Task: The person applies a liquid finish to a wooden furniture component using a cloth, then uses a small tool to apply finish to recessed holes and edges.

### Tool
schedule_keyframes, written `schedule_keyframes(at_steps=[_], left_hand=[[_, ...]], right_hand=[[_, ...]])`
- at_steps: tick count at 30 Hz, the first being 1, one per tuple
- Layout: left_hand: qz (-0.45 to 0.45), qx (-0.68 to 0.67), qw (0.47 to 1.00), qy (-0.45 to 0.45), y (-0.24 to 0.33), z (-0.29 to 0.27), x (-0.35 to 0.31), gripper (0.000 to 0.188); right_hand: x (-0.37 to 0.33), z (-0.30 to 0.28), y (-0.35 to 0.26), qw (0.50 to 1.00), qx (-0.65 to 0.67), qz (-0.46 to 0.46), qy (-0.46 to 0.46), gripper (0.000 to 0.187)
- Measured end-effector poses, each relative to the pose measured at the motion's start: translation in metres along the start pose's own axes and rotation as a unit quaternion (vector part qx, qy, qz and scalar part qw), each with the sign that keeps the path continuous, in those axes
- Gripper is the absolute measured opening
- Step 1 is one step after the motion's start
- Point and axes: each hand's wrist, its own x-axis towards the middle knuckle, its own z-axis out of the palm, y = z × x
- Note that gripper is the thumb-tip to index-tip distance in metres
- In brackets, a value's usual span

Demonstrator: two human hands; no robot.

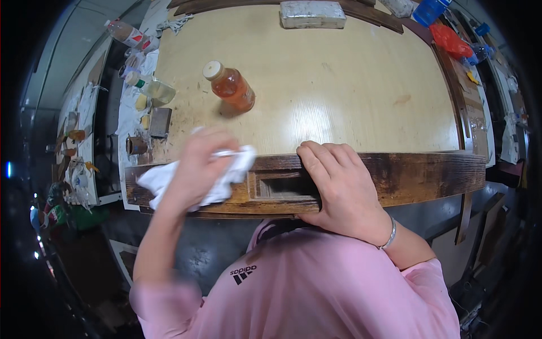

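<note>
A long dark-stained wooden board (429,175) lies along the near edge of the table, with a rectangular recess (285,187) near its middle. My left hand (200,164), blurred by motion, is closed on a white cloth (220,189) that rests over the board's left part. Just right of the recess, my right hand (341,181) grips the board, its fingers over the far edge and its thumb by the near edge. Beyond my left hand, a bottle of orange-brown liquid (240,90) with a white cap stands on the table.
The pale table top (361,85) stretches away beyond the board. At its left side are a bottle of pale liquid (158,90), a dark grey block (160,122) and a brown cup (136,146). A wrapped white block (312,15) sits at the far edge, a red plastic bag (451,42) at the far right.
</note>
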Motion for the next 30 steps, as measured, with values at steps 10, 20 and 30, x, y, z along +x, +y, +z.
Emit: schedule_keyframes(at_steps=[10,20,30], left_hand=[[-0.007,-0.012,1.0,-0.026,-0.008,-0.007,0.008,0.003],[-0.028,-0.02,0.999,-0.036,-0.012,-0.01,0.002,0.01],[-0.103,-0.184,0.97,-0.12,-0.029,-0.033,-0.004,0.003]], right_hand=[[-0.001,-0.001,0.001,1.0,0.011,0.007,0.008,0.09],[0.0,0.002,-0.001,1.0,-0.003,0.007,0.002,0.099],[0.001,0.006,0.001,0.999,-0.028,-0.015,0.018,0.1]])
